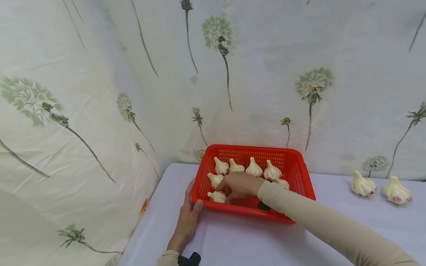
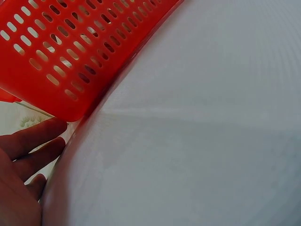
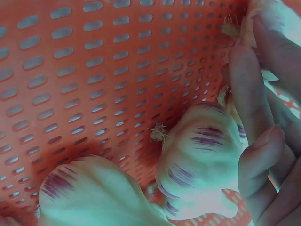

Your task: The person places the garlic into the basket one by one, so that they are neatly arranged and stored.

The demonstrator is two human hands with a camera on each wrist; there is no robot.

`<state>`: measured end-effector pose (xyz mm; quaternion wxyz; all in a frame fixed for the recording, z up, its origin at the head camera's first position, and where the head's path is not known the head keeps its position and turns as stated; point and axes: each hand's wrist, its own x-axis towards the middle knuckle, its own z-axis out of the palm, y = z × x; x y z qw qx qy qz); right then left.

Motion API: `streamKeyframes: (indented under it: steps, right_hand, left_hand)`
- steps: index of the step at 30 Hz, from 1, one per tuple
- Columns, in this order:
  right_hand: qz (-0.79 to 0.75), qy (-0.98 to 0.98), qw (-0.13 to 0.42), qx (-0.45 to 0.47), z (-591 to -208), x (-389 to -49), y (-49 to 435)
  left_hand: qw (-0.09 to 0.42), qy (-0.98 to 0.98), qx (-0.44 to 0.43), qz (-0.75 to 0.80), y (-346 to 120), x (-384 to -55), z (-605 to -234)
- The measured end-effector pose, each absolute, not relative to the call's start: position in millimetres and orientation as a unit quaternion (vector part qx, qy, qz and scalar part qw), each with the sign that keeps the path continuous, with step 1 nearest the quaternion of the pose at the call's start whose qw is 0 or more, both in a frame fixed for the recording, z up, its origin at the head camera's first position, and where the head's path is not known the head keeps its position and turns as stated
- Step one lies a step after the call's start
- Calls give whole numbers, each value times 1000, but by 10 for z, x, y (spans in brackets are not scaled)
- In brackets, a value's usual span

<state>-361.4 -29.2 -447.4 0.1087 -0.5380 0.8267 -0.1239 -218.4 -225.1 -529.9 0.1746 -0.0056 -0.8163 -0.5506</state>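
Note:
A red plastic basket (image 1: 253, 211) with slotted walls holds several garlic bulbs, pale with purple streaks. My left hand (image 1: 189, 218) touches its front left corner, fingers along the outer left side and thumb near the front rim. In the left wrist view, nearly straight fingers (image 2: 35, 139) meet the basket's corner. Reaching in from the right, my right hand (image 1: 241, 184) is down in the basket. Its fingers pinch a garlic bulb (image 1: 217, 197) near the front left corner; the thumb's contact is hidden. Two nearer bulbs appear large in the right wrist view, including one garlic bulb (image 3: 202, 146) beside the hand.
Two more garlic bulbs, one (image 1: 362, 184) and another (image 1: 397, 190), lie on the white-covered table (image 1: 239, 244) right of the basket. A dandelion-patterned sheet (image 1: 259, 74) hangs behind and to the left. A black wrist device (image 1: 189, 259) sits on the left wrist.

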Motion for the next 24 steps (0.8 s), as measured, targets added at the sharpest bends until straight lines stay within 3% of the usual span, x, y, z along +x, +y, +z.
streamKeyframes:
  steps: [9, 24]
  right_hand:
    - [-118, 836, 115, -524, -4442, -3582, -286]
    - [-180, 833, 164, -497, -4311, -3574, -155]
  left_hand:
    - [165, -820, -11, -548, -2158, -2038, -4979]
    - [168, -818, -10, -550, -2158, -2041, -5025]
